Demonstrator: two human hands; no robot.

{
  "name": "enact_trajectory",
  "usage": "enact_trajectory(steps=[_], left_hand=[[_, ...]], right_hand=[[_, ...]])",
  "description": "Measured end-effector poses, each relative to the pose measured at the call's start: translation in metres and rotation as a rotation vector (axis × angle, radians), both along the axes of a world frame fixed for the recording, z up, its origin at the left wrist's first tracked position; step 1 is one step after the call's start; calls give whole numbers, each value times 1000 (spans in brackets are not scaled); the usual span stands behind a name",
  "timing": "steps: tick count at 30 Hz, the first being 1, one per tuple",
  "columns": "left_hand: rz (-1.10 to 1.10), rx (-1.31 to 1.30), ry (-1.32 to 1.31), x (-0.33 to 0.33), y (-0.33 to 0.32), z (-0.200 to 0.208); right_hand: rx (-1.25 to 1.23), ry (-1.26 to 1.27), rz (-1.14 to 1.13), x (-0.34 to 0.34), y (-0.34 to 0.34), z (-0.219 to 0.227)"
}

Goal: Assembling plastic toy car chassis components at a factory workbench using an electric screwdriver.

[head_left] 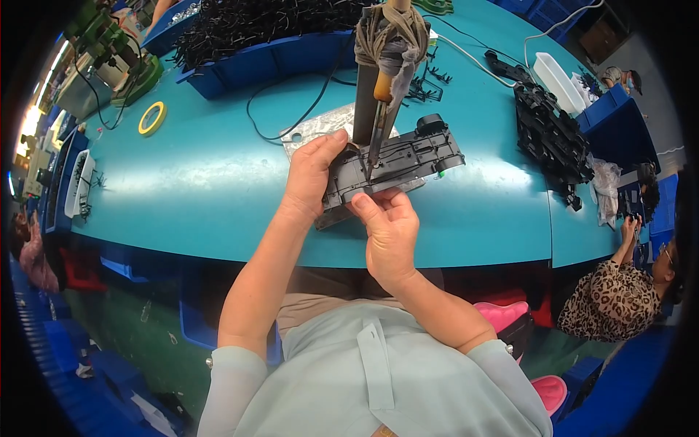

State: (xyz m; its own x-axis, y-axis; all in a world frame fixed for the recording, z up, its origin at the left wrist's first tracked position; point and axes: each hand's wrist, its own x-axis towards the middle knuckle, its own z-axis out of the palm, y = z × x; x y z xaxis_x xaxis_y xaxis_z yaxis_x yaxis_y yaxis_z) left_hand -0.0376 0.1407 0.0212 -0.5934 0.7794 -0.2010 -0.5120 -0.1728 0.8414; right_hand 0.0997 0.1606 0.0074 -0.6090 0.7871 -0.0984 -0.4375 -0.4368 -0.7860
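Note:
Between my hands is a black plastic toy car chassis (397,160), tilted over a metal plate (331,122) on the table. My left hand (314,169) grips its left end, the thumb near the upper edge. My right hand (389,229) pinches its near edge with thumb and fingers. A soldering iron (379,109), bound with cloth and cord to an upright post, points down with its tip at the chassis, close to the middle. Whether the tip touches the plastic is hard to tell. A wheel-like round part (429,124) shows at the chassis's far right corner.
A blue bin (269,64) heaped with black parts stands at the back. Stacked black chassis (550,138) lie at the right, beside a white tray (559,84). Yellow tape (152,119) and a green press (138,80) are at the left. A co-worker (619,291) sits at the right.

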Motion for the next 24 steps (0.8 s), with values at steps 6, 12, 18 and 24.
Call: enact_trajectory(steps=[6,12,18,24], left_hand=[[-1,-23,-9,-2,1,0],[-19,-20,-37,-4,3,-2],[-40,-31,-28,-3,3,3],[-38,-51,-7,-6,2,-1]], right_hand=[[-3,-5,-8,-2,-1,3],[-48,15,-18,-2,0,6],[-54,22,-24,-3,0,5],[-20,1,-12,-4,-1,5]])
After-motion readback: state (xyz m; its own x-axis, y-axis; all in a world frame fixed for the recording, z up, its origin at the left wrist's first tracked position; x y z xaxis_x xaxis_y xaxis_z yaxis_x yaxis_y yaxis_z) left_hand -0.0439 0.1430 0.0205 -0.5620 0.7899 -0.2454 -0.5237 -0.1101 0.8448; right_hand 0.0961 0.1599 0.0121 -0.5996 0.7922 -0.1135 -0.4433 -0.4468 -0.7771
